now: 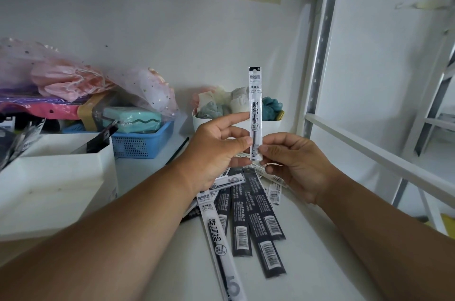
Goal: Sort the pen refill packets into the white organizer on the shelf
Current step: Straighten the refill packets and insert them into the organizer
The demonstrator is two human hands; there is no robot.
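Both my left hand (216,143) and right hand (293,163) pinch one upright refill packet (255,113), a few packets (22,145) stand in the white organizer (59,177), and the pile (246,217) remains unsorted.

A narrow clear plastic pen refill packet with black print (255,113) stands upright above the white shelf (312,246), pinched near its lower end by the left hand (216,150) and the right hand (295,163). Beneath the hands, a loose pile of black and clear refill packets (246,222) lies fanned on the shelf. At left stands a white plastic organizer (59,177) holding a few packets, with a blue perforated basket (140,143) just behind it.
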